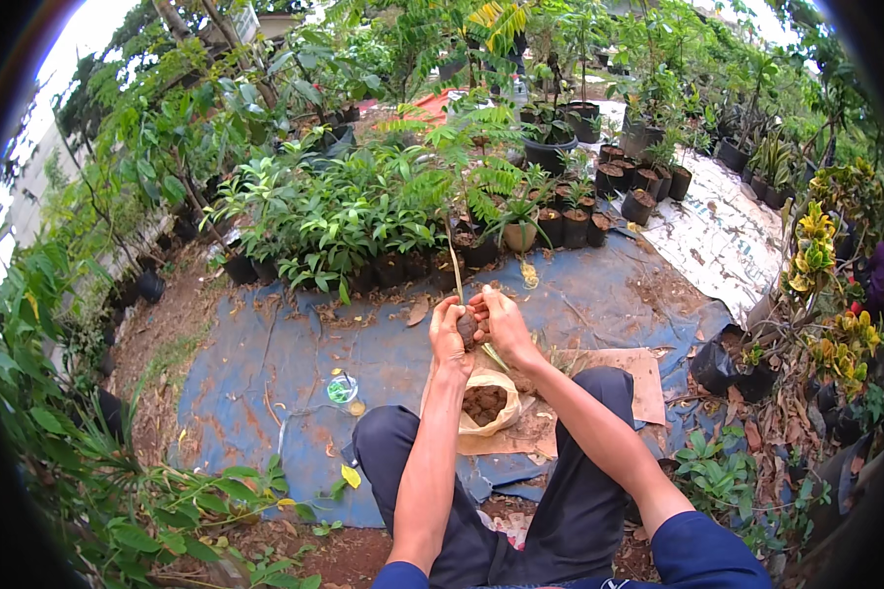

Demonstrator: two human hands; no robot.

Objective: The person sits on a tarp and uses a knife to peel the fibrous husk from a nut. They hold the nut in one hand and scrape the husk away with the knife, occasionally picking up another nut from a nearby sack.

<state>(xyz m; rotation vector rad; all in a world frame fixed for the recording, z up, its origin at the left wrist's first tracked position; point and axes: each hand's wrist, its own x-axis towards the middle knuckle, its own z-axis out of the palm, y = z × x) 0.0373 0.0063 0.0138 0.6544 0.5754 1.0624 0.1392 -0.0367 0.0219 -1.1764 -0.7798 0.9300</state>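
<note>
My left hand (450,333) grips a dark ball of soil (467,329) in front of my knees. A slender pale stem (455,271) rises from the top of the ball, slightly tilted, towards green feathery leaves. On the ball's other side, my right hand (504,324) has its fingers curled against it. Its palm side is partly hidden. Below my right wrist a pale green strip (495,358) sticks out. Between my legs stands a rolled-down pale sack (512,403) holding crumbly brown soil (484,403).
A brown sheet (647,383) lies under the sack on a blue tarp (265,383). A clear plastic cup (342,388) is left of my knee. Potted seedlings (353,235) and small black soil-filled pots (575,227) line the tarp's far edge. Black planting bags (722,361) stand right.
</note>
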